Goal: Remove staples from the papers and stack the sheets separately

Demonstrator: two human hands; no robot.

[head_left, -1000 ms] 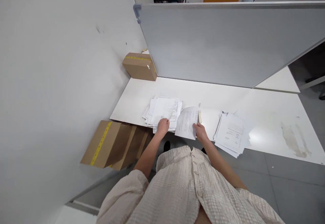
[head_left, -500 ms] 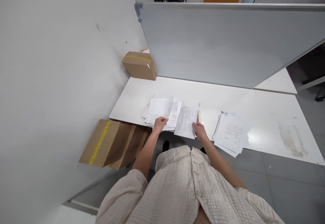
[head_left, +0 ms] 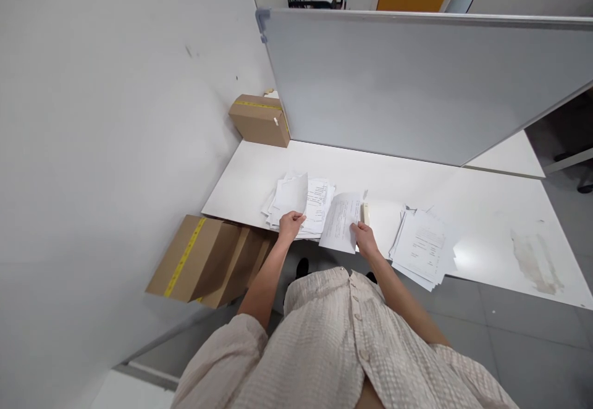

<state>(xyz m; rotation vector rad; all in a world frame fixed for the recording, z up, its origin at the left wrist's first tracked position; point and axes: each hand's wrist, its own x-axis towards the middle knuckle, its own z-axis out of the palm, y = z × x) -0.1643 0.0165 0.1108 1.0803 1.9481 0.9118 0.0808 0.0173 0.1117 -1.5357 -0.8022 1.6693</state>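
My left hand [head_left: 291, 225] pinches the near edge of a sheet of paper [head_left: 294, 194], whose right side is lifted and curls up from the left paper stack [head_left: 319, 202]. Printed text shows on the sheet uncovered beneath it. In my right hand [head_left: 365, 239] is a printed sheet [head_left: 340, 222], gripped at its right edge between thumb and fingers. This sheet is tilted and sticks out past the table's front edge. Just beyond that hand lies a small cream-coloured block-like object [head_left: 365, 213]; its kind is unclear.
To the right, another paper stack [head_left: 420, 248] overhangs the front edge of the white table [head_left: 486, 211]. A taped cardboard box [head_left: 259, 122] stands at the back left, and open cardboard boxes [head_left: 204, 261] sit below the left end. A whiteboard-like partition [head_left: 393, 88] rises behind.
My left hand has turned the sheet's right side up and leftward, baring more print below. My right hand keeps its sheet almost in place. The view has shifted slightly.
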